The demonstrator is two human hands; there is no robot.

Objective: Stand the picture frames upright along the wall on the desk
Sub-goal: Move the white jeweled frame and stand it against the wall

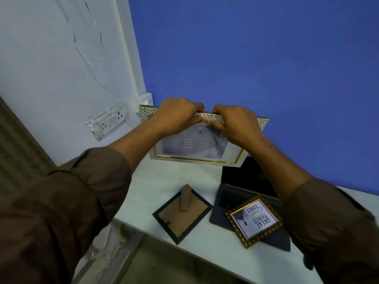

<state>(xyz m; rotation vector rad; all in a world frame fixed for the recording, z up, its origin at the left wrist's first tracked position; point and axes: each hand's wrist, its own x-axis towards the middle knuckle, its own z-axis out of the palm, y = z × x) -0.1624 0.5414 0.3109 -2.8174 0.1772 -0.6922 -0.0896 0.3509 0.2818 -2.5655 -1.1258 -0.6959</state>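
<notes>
A large frame with a white pebbled border and gold trim [196, 158] stands upright against the blue wall at the desk's back left. My left hand [176, 115] and my right hand [235, 124] both grip its top edge, close together. A small black frame [182, 214] lies face down on the desk with its cardboard stand sticking up. A small gold-bordered frame [254, 221] with upside-down text lies face up, partly on the laptop.
An open dark laptop [242, 181] sits behind and under the gold frame, next to the large frame's right corner. A white socket plate [108, 121] hangs on the left wall. The white desk [174, 181] ends at its front edge near me.
</notes>
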